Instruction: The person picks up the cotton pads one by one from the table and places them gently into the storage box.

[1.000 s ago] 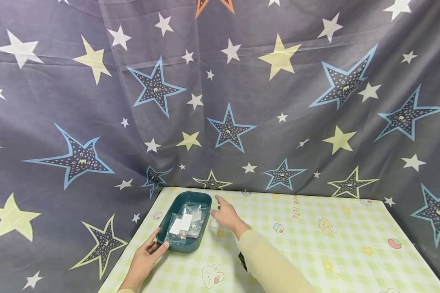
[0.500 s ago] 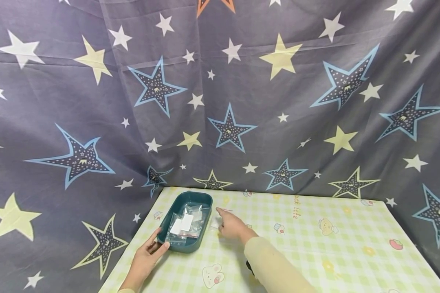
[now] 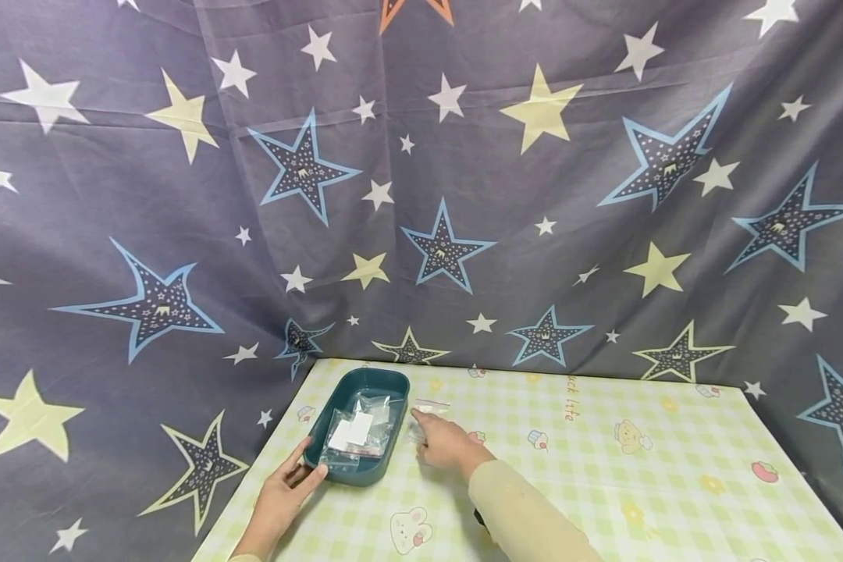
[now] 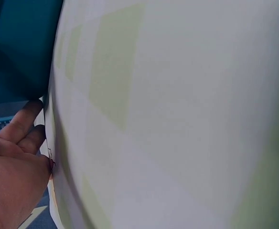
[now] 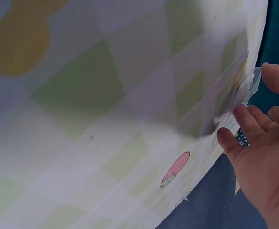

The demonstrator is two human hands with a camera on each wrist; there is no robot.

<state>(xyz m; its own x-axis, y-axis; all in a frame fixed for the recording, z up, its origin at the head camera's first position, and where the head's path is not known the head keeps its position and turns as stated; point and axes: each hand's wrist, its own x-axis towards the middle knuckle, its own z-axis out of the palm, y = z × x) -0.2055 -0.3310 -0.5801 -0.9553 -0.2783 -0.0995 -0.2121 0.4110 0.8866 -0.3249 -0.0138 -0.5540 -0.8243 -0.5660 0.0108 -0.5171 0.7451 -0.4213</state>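
Note:
A dark teal plastic box (image 3: 375, 471) sits at the table's left side. Inside it lie several clear zip bags (image 3: 339, 460) with white pieces in them. My left hand (image 3: 283, 493) holds the box's near left corner, thumb on the front wall and fingers round the side. In the left wrist view, some fingers (image 4: 20, 126) show just below the box wall. Just right of the box, another clear zip bag (image 3: 432, 406) with a reddish seal line lies on the cloth. My right hand (image 3: 451, 445) reaches over this bag, thumb and fingers apart, fingertips right at the plastic.
A pale green checked tablecloth (image 3: 590, 484) with cartoon prints covers the table. Behind it hangs a dark grey curtain (image 3: 478, 172) with stars. The box stands close to the table's left edge. A dark band (image 3: 479, 517) shows by my right sleeve.
My right hand has drawn back from the box's right rim and come down over the loose zip bag, whose seal line now shows. The left hand and the box stay put.

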